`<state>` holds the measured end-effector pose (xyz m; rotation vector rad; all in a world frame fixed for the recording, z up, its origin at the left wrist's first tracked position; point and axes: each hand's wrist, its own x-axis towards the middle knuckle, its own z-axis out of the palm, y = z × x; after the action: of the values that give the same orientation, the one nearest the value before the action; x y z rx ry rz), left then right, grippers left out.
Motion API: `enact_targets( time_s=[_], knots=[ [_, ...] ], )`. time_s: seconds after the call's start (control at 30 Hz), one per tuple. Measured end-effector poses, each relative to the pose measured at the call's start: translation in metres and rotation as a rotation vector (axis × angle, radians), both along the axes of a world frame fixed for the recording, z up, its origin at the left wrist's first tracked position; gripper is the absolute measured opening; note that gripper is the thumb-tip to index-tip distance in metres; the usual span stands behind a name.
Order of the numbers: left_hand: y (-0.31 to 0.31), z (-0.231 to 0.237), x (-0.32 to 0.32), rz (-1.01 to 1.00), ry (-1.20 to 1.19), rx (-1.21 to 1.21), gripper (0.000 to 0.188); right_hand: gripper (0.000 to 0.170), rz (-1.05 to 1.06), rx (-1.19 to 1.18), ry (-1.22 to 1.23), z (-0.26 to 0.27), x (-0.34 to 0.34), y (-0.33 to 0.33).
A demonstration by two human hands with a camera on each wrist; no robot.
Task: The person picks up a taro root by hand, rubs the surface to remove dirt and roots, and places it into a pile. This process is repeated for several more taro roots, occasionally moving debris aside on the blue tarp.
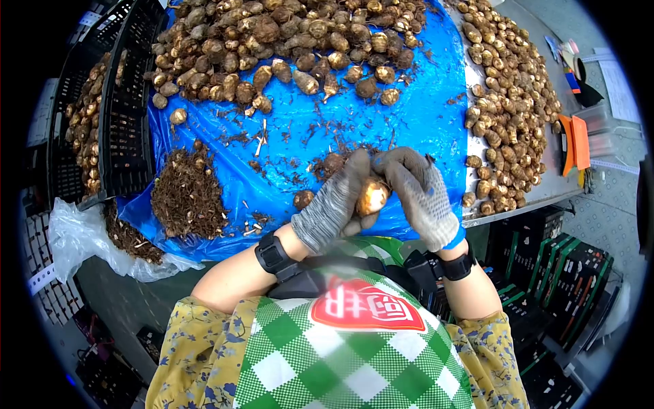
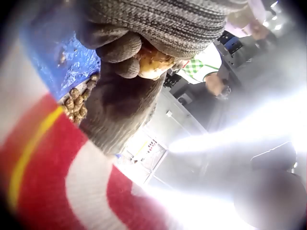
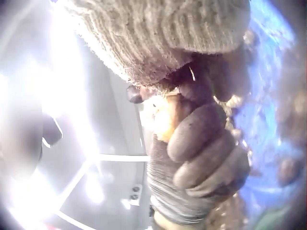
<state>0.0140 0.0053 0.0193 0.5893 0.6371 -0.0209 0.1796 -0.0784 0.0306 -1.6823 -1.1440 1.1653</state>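
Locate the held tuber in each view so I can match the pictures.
Head: held tuber just right of centre, between left hand and right hand.
Left wrist: upper middle.
Right wrist: about the centre, washed out by glare.
Shared landmark: blue sheet, upper left in left wrist, right side in right wrist.

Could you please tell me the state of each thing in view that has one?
Left hand: gloved, gripping the tuber
Right hand: gloved, fingers curled at the tuber
Tuber: held, pale patch showing
Blue sheet: wrinkled, soiled
Tuber pile: heaped on the sheet
Crate: holding tubers
Plastic bag: crumpled
Apron: worn
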Motion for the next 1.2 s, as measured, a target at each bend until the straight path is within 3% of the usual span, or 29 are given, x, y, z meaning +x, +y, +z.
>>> enact_targets(
  time_s=[0.03,0.13,0.23,0.33,0.47,0.5,0.57,0.63,0.67,0.7,0.8,0.9,1.0,1.03,1.07,1.13,1.2],
  knots=[
    [-0.006,0.004,0.008,0.060,0.107,0.104,0.074,0.029,0.017,0.030,-0.149,0.005,0.001,-0.004],
    [-0.005,-0.007,0.000,0.021,0.039,0.109,0.071,0.032,0.002,0.149,0.050,0.012,-0.008,-0.007],
    [-0.009,-0.017,0.004,0.051,0.170,0.108,0.065,0.028,0.165,0.245,-0.192,0.016,-0.001,-0.009],
    [-0.005,-0.016,0.002,-0.008,0.059,0.220,0.061,0.021,0.179,0.286,-0.363,0.017,-0.005,-0.012],
    [-0.018,-0.046,0.002,0.085,-0.161,0.865,0.047,0.013,0.161,0.328,-0.645,0.019,-0.012,-0.012],
    [-0.020,-0.049,0.002,0.109,-0.218,1.025,0.044,0.011,0.123,0.312,-0.563,0.018,-0.012,-0.012],
    [-0.018,-0.048,0.000,0.070,-0.219,0.876,0.039,0.009,0.050,0.279,-0.401,0.011,-0.010,-0.011],
    [-0.003,-0.016,-0.003,-0.051,-0.101,0.257,0.034,0.005,-0.039,0.146,-0.410,0.005,-0.005,-0.012],
    [-0.001,-0.001,-0.001,-0.037,-0.067,0.314,0.045,0.005,-0.082,0.082,-0.413,0.003,-0.003,-0.012],
    [0.000,0.014,0.004,-0.023,-0.032,0.371,0.056,0.005,-0.103,0.218,-0.506,0.003,-0.002,-0.011],
    [-0.003,0.013,0.007,0.053,0.003,0.351,0.069,0.010,0.092,0.246,-0.587,0.002,0.008,-0.016],
    [-0.003,-0.011,0.000,0.066,-0.084,0.258,0.065,0.021,0.024,0.003,-0.341,0.025,-0.004,-0.014],
    [-0.002,-0.019,0.001,-0.004,-0.066,0.314,0.057,0.026,0.147,0.130,-0.573,0.031,-0.018,-0.005],
    [-0.004,-0.019,0.002,0.010,-0.018,0.367,0.054,0.023,0.128,0.140,-0.454,0.032,-0.023,-0.002],
    [-0.006,-0.019,0.003,0.026,0.032,0.420,0.053,0.022,0.149,0.210,-0.506,0.024,-0.022,-0.005],
    [-0.011,-0.017,0.004,0.060,0.007,0.356,0.051,0.021,0.190,0.349,-0.609,0.006,-0.019,-0.011],
    [-0.013,-0.012,0.002,0.084,-0.014,0.290,0.050,0.022,0.146,0.331,-0.522,0.004,-0.016,-0.014]
  ],
)
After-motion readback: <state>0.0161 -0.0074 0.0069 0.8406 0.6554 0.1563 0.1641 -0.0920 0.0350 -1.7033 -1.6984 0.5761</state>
